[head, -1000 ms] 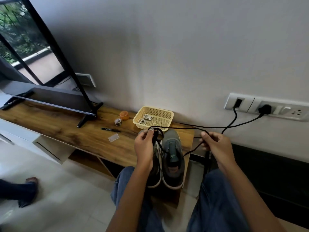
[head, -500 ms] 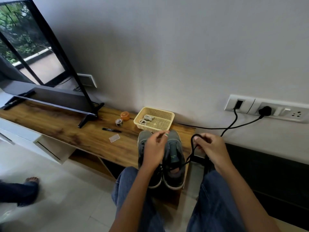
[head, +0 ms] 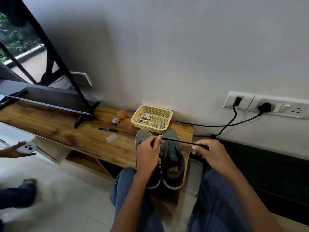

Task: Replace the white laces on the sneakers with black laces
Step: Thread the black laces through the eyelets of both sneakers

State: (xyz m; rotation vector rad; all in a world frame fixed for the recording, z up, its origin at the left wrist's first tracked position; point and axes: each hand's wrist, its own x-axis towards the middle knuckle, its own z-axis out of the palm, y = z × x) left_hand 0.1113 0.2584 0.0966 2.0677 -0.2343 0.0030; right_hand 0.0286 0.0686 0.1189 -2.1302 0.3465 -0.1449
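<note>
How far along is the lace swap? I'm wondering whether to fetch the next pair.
White laces already lie in the basket, so removal looks done. In hand: the left hand and right hand pinch a black lace taut above the sneakers. The right sneaker's tongue shows no lacing; the left is partly hidden. Threading remains.

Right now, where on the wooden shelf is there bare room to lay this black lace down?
The widest bare wood lies between the TV stand foot and the shelf's front edge, left of the marker. A smaller patch sits between the clear plastic piece and the sneakers. The right end is crowded: basket, sneakers, both hands.
</note>
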